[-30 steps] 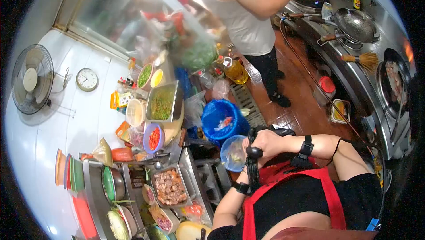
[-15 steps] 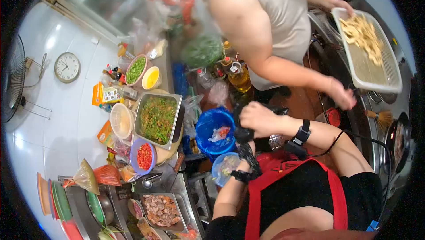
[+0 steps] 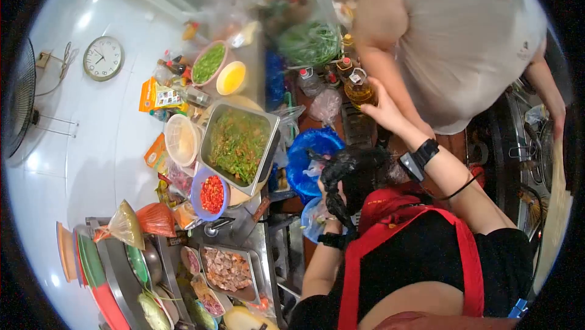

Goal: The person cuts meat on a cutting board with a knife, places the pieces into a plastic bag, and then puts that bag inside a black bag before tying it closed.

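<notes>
My left hand (image 3: pixel 339 198) is closed on a crumpled black plastic bag (image 3: pixel 341 174), which hides part of its fingers. The bag spreads beside and over the blue-lined bucket (image 3: pixel 308 177), and a smaller light-blue bucket (image 3: pixel 311 227) stands below it, near my left wrist. My right hand (image 3: pixel 385 109) is stretched forward, off the bag, with thumb and fingers apart. Its fingertips are right at the side of a bottle of yellow oil (image 3: pixel 358 91). Other bottles and a clear plastic bag (image 3: pixel 325 106) stand around the oil.
Another person (image 3: pixel 457 43) stands close ahead on the right, one arm beside my right hand. On the left counter are a steel tray of chopped greens (image 3: pixel 237 144), a bowl of red chillies (image 3: pixel 211 195) and a tray of meat pieces (image 3: pixel 228 270). A stove lies at the right.
My right hand has left the black bag and reached forward to the oil bottle. The other person has turned, and the white basket of food no longer shows its contents. My view has shifted.
</notes>
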The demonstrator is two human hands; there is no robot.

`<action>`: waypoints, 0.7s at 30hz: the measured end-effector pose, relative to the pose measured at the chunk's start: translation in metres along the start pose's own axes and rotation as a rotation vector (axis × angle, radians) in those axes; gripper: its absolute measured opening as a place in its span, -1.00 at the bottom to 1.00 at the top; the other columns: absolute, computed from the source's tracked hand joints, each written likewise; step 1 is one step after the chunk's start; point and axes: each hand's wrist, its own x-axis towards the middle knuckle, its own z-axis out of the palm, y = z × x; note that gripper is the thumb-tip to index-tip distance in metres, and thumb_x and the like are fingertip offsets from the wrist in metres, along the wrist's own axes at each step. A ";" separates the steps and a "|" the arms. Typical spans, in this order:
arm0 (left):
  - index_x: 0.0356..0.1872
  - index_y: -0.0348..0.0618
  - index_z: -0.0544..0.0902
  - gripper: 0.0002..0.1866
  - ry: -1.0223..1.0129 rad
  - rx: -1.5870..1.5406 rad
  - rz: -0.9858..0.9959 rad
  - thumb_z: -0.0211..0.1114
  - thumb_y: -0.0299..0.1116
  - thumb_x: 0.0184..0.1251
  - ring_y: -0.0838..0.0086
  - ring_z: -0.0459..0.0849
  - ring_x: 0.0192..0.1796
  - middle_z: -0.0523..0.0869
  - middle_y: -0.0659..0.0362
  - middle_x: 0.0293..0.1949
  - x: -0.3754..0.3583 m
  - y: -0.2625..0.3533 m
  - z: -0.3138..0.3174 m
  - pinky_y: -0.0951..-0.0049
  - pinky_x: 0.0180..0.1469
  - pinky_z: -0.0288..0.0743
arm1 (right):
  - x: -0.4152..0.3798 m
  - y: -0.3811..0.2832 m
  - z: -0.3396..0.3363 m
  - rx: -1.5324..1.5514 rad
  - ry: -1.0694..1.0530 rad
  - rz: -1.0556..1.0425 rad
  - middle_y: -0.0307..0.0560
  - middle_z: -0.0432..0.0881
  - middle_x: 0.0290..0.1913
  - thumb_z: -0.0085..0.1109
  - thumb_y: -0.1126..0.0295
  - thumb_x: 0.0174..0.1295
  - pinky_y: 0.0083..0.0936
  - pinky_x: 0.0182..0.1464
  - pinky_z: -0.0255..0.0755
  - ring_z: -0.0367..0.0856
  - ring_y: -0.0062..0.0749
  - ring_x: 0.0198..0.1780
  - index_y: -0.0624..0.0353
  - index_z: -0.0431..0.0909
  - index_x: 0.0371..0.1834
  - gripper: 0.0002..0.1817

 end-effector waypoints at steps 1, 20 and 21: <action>-0.06 -0.29 0.58 -0.61 -0.021 -0.050 -0.074 0.05 -0.15 0.34 0.07 0.58 -0.03 0.63 -0.04 -0.08 0.003 0.005 -0.005 0.24 0.01 0.41 | 0.012 -0.003 -0.003 -0.047 0.036 0.010 0.27 0.21 0.26 0.19 0.41 -0.03 -0.39 0.36 0.00 0.13 -0.09 0.35 0.35 0.04 0.29 -0.21; -0.03 -0.25 0.56 -0.56 0.052 -0.467 -0.165 -0.11 -0.10 0.40 0.16 0.55 0.01 0.63 -0.03 -0.09 0.241 0.032 0.184 0.34 0.04 0.40 | 0.227 0.091 0.012 -0.241 0.516 0.383 0.10 0.43 0.03 0.17 0.43 -0.04 -0.41 0.15 0.27 0.42 -0.21 0.09 0.24 0.19 0.18 -0.35; -0.03 -0.25 0.56 -0.58 -0.063 -0.377 -0.156 -0.09 -0.12 0.40 0.13 0.54 0.00 0.63 -0.04 -0.09 0.257 0.037 0.183 0.33 0.03 0.40 | 0.238 0.087 0.014 -0.180 0.534 0.439 0.07 0.48 -0.04 0.17 0.43 -0.03 -0.41 0.08 0.33 0.46 -0.22 0.03 0.24 0.23 0.14 -0.40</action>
